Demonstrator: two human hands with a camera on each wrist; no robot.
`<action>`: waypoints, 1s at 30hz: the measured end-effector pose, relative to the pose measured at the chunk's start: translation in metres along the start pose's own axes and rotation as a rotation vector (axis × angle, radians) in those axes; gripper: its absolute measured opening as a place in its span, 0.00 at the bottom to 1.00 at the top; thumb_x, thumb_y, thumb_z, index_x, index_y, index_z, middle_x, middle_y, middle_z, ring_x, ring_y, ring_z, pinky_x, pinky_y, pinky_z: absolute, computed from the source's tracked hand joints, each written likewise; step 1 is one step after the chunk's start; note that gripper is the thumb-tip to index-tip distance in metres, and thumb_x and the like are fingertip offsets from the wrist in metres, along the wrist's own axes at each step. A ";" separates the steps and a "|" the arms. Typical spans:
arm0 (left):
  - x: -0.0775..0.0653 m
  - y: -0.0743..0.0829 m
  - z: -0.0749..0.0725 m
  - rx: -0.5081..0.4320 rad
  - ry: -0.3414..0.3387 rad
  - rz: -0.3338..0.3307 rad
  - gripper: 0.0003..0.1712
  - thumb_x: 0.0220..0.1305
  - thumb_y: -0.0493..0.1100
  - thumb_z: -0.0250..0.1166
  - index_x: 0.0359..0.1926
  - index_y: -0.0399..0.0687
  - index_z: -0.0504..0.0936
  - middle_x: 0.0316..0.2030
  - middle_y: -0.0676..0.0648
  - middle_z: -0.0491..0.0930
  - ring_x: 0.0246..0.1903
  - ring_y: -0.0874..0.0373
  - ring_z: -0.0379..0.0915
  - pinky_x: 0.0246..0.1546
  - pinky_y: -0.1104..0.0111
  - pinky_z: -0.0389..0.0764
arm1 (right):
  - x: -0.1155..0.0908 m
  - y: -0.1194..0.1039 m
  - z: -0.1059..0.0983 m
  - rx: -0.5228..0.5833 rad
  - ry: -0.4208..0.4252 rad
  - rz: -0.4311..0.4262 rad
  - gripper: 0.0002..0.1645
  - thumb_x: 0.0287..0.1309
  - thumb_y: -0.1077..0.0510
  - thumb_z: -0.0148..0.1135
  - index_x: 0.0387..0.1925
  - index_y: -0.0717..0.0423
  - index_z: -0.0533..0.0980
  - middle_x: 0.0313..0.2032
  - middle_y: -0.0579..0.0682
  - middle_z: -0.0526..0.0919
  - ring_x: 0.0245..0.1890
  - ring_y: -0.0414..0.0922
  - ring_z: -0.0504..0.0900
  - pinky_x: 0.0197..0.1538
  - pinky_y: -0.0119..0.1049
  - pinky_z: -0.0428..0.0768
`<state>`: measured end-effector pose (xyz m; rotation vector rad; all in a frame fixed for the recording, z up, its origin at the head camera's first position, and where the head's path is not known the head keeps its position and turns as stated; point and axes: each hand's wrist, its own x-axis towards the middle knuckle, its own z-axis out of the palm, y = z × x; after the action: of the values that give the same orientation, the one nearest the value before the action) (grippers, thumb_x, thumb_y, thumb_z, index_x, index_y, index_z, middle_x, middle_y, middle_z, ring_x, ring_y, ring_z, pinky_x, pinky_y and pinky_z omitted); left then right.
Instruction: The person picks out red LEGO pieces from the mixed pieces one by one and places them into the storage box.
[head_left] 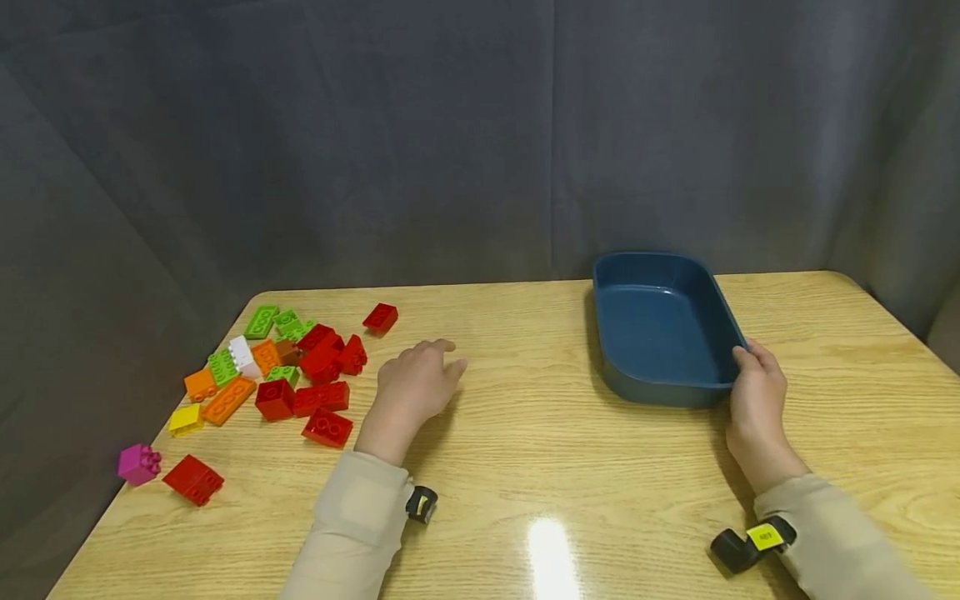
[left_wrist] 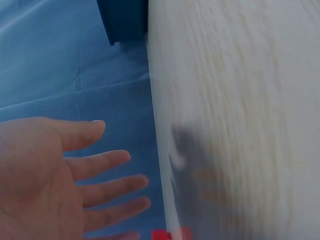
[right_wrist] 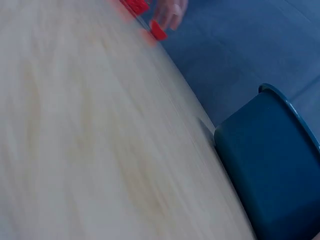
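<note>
A dark blue plastic tub [head_left: 663, 337] stands on the right half of the wooden table, its inside bare. My right hand [head_left: 759, 408] grips its near right corner, thumb at the rim and fingers along the outer wall. In the right wrist view the tub's side wall [right_wrist: 270, 160] shows at the right. My left hand [head_left: 420, 379] is over the table just right of the toy bricks, holding nothing. Its fingers [left_wrist: 112, 190] are spread and fairly straight in the left wrist view. Closest to it are a red brick [head_left: 353, 355] and another red brick [head_left: 327, 427].
Several loose building bricks lie at the table's left side, among them a green brick [head_left: 262, 322], an orange brick [head_left: 228, 401] and a yellow brick [head_left: 186, 420]. A magenta brick [head_left: 139, 464] is at the left edge. A grey curtain [head_left: 465, 142] hangs behind the table.
</note>
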<state>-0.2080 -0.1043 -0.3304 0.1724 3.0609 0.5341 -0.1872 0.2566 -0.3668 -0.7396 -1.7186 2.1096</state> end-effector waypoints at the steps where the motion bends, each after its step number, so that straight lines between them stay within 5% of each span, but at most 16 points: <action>1: 0.000 0.000 -0.001 -0.002 -0.001 -0.001 0.27 0.74 0.55 0.54 0.66 0.48 0.75 0.61 0.42 0.76 0.55 0.41 0.75 0.54 0.46 0.72 | -0.002 0.001 0.003 -0.030 -0.016 -0.008 0.22 0.75 0.52 0.42 0.65 0.52 0.65 0.51 0.36 0.66 0.49 0.33 0.67 0.57 0.24 0.65; 5: -0.001 0.000 -0.004 -0.006 -0.002 -0.010 0.27 0.74 0.56 0.54 0.66 0.49 0.74 0.60 0.42 0.77 0.55 0.41 0.76 0.52 0.45 0.72 | -0.011 0.003 0.015 -0.121 -0.079 -0.025 0.31 0.76 0.51 0.38 0.74 0.58 0.55 0.59 0.44 0.64 0.57 0.39 0.66 0.63 0.29 0.63; 12: -0.002 0.000 -0.004 0.009 -0.006 -0.015 0.27 0.74 0.56 0.54 0.66 0.48 0.75 0.60 0.42 0.78 0.55 0.41 0.76 0.53 0.45 0.72 | -0.019 0.008 0.031 -0.138 -0.123 -0.035 0.32 0.77 0.51 0.36 0.75 0.60 0.53 0.70 0.54 0.57 0.69 0.49 0.58 0.70 0.35 0.57; 22: 0.000 0.000 -0.003 0.015 -0.010 -0.018 0.27 0.74 0.56 0.53 0.66 0.48 0.75 0.59 0.42 0.78 0.54 0.42 0.76 0.53 0.46 0.72 | -0.023 0.016 0.053 -0.119 -0.125 -0.080 0.32 0.76 0.50 0.40 0.72 0.65 0.57 0.63 0.54 0.62 0.64 0.50 0.62 0.68 0.38 0.61; 30: 0.001 0.000 -0.003 0.015 -0.009 -0.025 0.26 0.74 0.56 0.54 0.65 0.49 0.75 0.59 0.42 0.78 0.55 0.41 0.76 0.53 0.45 0.71 | -0.030 0.019 0.068 -0.118 -0.165 -0.095 0.31 0.76 0.51 0.40 0.72 0.65 0.57 0.69 0.59 0.59 0.67 0.51 0.60 0.70 0.40 0.58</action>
<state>-0.2088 -0.1054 -0.3280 0.1368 3.0552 0.5078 -0.2002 0.1809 -0.3702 -0.5158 -1.9378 2.0697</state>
